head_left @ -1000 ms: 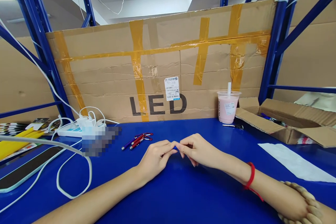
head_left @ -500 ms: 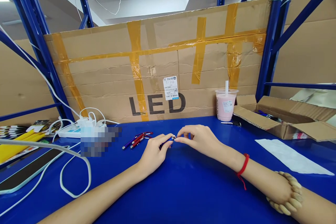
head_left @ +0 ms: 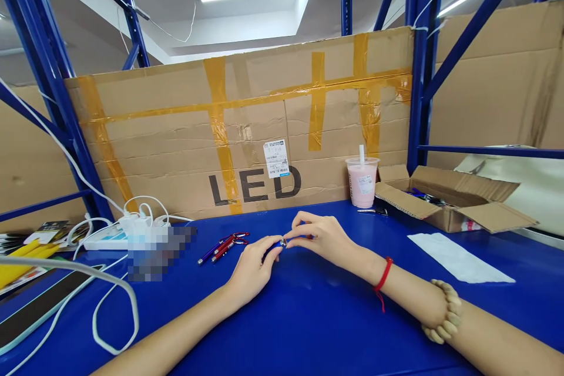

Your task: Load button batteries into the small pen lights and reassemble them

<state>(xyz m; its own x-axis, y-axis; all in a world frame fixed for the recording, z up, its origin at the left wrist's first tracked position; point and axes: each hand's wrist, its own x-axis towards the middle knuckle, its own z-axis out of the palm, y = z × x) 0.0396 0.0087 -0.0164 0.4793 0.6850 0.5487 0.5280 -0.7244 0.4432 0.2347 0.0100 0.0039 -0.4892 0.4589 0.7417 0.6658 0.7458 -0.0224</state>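
Observation:
My left hand (head_left: 253, 267) is closed around a small blue flashlight (head_left: 277, 244), a slim metal tube mostly hidden by the fingers, with a silver end facing right. At that end the thumb and index finger of my right hand (head_left: 319, 239) are pinched together, touching or almost touching it. Whatever lies between those right fingertips is too small to make out. Left of my hands, several slim red and blue metal flashlights (head_left: 224, 247) with carabiner-like clips lie in a loose bunch on the blue tabletop (head_left: 308, 317).
A pink drink cup (head_left: 362, 183) with a straw stands at the back, a small dark item (head_left: 372, 211) before it. An open cardboard box (head_left: 445, 214) and white paper (head_left: 460, 257) lie right. Left are a power strip (head_left: 106, 239), cables and a phone-like slab (head_left: 39, 311).
The camera has turned slightly right and up, so the scene sits further left and mostly lower. Both hands keep nearly the same pose, fingertips together at the flashlight's silver end.

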